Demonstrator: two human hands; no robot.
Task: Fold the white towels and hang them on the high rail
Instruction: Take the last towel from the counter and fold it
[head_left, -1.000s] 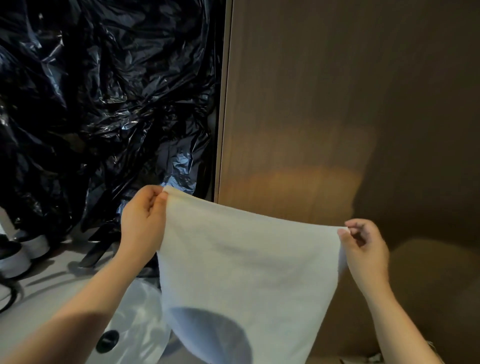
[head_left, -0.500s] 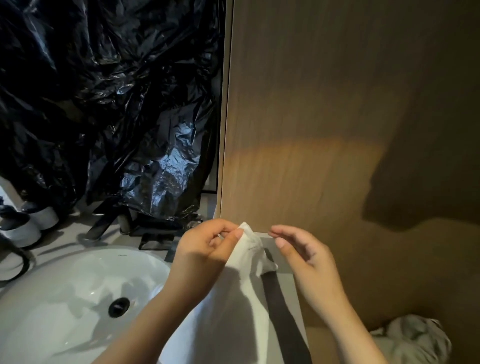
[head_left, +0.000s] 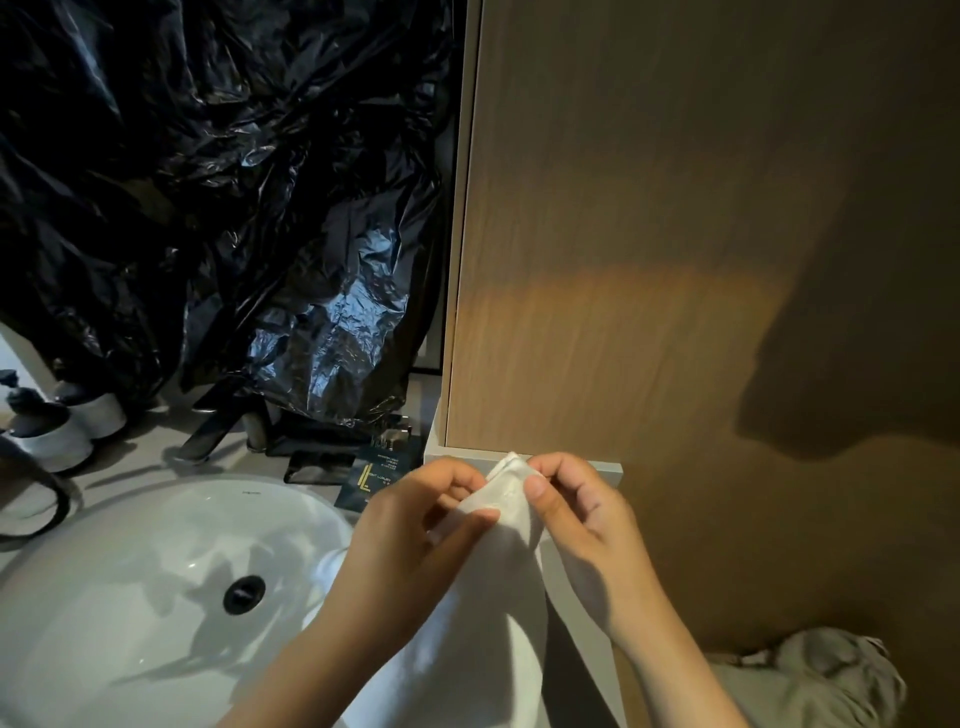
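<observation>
Wood-grain panelling (head_left: 675, 260) fills the right of the view and crumpled black plastic sheeting (head_left: 208, 182) the left, above a counter with a white sink basin (head_left: 130, 597). In front of the panel's lower edge, the left hand (head_left: 415, 525) and the right hand (head_left: 587, 530) meet at one spot. Each pinches the gathered top corners of a white towel (head_left: 498, 613) between thumb and fingers, the left from the left side and the right from the right, with the fingertips almost touching. From that pinch the towel hangs straight down between the two wrists, so its long axis is vertical and its lower end runs out of frame at the bottom. It widens as it falls, beside the basin's right rim. The light is dim, so it is hard to say whether the pinched corners sit flush or how many layers are held. Both hands are equally close to the cloth, and no rail is in view, so it probably lies above what the camera takes in. The next move likely depends on one hand holding the joined top while the other slides down the hanging length to make the next fold. A greyish crumpled cloth (head_left: 810, 675) lies low to the right, well apart from the hands.
</observation>
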